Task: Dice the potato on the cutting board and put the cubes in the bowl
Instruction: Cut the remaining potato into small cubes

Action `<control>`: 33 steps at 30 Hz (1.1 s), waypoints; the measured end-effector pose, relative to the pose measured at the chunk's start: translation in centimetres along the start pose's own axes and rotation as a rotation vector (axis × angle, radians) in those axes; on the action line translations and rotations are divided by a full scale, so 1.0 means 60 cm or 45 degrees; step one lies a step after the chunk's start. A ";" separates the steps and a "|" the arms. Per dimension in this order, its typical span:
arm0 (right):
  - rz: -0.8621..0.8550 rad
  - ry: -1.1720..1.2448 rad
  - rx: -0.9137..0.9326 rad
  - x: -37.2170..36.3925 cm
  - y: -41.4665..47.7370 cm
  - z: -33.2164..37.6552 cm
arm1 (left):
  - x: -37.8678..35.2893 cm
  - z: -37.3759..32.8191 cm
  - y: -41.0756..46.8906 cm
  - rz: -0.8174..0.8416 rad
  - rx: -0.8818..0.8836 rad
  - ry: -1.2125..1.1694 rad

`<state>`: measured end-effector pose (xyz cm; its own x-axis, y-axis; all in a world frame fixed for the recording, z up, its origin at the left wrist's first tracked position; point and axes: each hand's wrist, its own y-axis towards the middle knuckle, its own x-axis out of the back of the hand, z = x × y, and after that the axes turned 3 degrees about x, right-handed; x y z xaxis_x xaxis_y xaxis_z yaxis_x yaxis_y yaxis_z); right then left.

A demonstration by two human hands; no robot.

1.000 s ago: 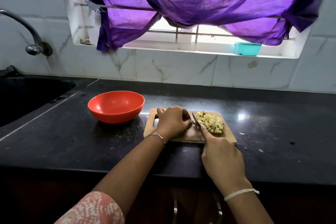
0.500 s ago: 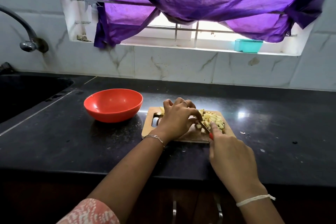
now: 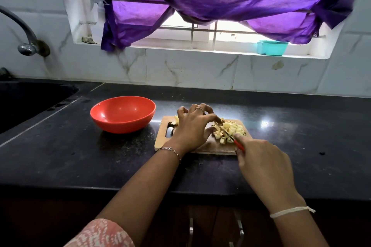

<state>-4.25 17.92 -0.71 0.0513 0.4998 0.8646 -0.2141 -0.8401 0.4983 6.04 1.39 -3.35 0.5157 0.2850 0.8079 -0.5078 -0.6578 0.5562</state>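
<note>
1 bowl (image 3: 122, 114), 1 board (image 3: 212, 147), 1 knife (image 3: 224, 130), 1 left hand (image 3: 190, 131), 1 right hand (image 3: 261, 164), perhaps 30 cubes (image 3: 235, 128).

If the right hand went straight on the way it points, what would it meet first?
The potato cubes on the cutting board, just ahead of the right hand; its knife tip looks close to the left hand, depth unclear.

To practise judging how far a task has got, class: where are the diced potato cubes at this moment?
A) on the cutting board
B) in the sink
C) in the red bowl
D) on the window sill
A: the cubes lie heaped on the cutting board, while the bowl holds none.
</note>
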 end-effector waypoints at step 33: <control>-0.072 0.271 -0.115 -0.068 0.024 0.009 | 0.025 0.062 -0.004 0.156 0.520 0.024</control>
<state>-4.26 14.58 -3.49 -0.1390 0.5864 0.7980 -0.3035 -0.7923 0.5293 9.50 -0.65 -2.99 0.4538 0.1982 0.8687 -0.2475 -0.9085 0.3366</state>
